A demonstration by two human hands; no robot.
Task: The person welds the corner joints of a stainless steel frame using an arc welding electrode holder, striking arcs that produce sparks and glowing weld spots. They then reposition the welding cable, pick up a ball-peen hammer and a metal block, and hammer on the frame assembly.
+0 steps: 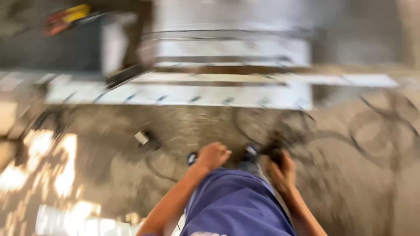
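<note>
Blurred concrete floor (363, 175) with looping black cables (372, 126), pale metal panels (210, 94) beyond. Left hand (213, 155) curled into a loose fist, seemingly empty. Right hand (282, 170) closed around a dark object (272, 150), kind unclear, above the floor.

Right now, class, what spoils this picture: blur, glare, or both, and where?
Both, in the head view: motion blur smears everything, the pale panels and both hands, left hand and right hand; bright glare burns out the floor at lower left.
</note>
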